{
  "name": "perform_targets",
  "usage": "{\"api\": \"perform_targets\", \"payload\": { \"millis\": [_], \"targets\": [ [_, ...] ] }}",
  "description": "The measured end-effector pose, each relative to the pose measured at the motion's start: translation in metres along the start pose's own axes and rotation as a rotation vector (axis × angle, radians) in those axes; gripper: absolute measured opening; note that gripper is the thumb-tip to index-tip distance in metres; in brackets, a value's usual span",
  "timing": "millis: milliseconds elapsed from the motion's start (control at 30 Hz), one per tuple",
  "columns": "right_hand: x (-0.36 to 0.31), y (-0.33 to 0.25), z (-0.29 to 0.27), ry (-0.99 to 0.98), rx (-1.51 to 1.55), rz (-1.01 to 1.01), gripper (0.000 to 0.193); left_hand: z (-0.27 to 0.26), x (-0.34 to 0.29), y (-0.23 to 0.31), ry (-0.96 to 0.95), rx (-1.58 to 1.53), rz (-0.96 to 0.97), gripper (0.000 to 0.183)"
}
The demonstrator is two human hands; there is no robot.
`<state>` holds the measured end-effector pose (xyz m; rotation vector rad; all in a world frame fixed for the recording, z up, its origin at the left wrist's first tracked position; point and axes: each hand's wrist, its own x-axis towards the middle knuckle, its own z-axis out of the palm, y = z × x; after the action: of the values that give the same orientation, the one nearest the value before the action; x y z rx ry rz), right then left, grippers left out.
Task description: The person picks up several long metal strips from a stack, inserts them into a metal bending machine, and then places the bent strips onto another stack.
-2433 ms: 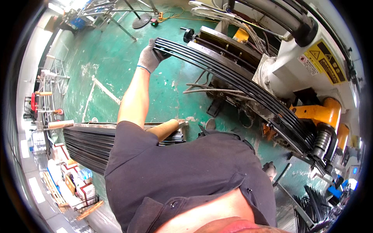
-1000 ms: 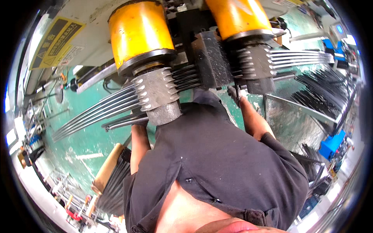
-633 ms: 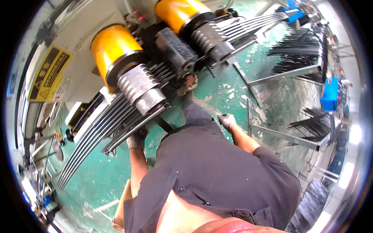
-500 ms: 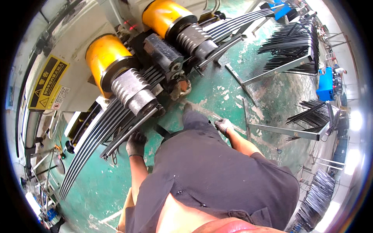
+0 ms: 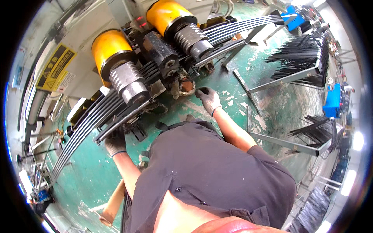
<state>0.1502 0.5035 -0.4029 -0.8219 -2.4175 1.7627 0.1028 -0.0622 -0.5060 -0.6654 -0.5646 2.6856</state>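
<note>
Both my hands wear gloves, light with dark palms and fingers. My left hand [image 5: 115, 143] is at the front rail [image 5: 122, 121] of a machine, near the rail's left end; its fingers go under the rail and are mostly hidden. Ahead of my body, my right hand [image 5: 209, 100] reaches toward the machine, fingers loosely bent and apart, with nothing visible in them. Beside it is a worn bracket-like part [image 5: 183, 86] with a reddish-brown centre. Several long dark rods [image 5: 87, 120] run side by side through the machine, beneath two ribbed metal rollers [image 5: 128, 81].
Two yellow cylinders [image 5: 112, 48] stand above the rollers, with a black block [image 5: 160, 50] between them. A warning sign [image 5: 56, 68] is on the machine's panel. Bundles of black rods [image 5: 299, 58] rest on metal racks at right, near a blue bin [image 5: 332, 101]. A cardboard tube [image 5: 113, 204] is at lower left.
My right hand has moved forward from beside my body to near the machine's front. My left hand has shifted left along the rail. The view has shifted slightly.
</note>
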Motion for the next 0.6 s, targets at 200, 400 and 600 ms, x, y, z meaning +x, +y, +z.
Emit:
{"api": "perform_targets", "payload": {
  "millis": [200, 400, 600],
  "targets": [
    [-0.006, -0.061, 0.003, -0.112, 0.271, -0.068, 0.032, 0.097, -0.026, -0.104, 0.154, 0.751, 0.733, 0.049],
    [-0.028, -0.116, 0.023, -0.233, 0.536, -0.121, 0.044, 0.191, -0.068, -0.186, 0.041, 0.992, 1.135, 0.062],
    [-0.019, -0.132, 0.039, -0.137, 0.468, -0.278, 0.049, 0.278, -0.097, -0.263, 0.084, 1.506, 1.486, 0.074]
  ]
}}
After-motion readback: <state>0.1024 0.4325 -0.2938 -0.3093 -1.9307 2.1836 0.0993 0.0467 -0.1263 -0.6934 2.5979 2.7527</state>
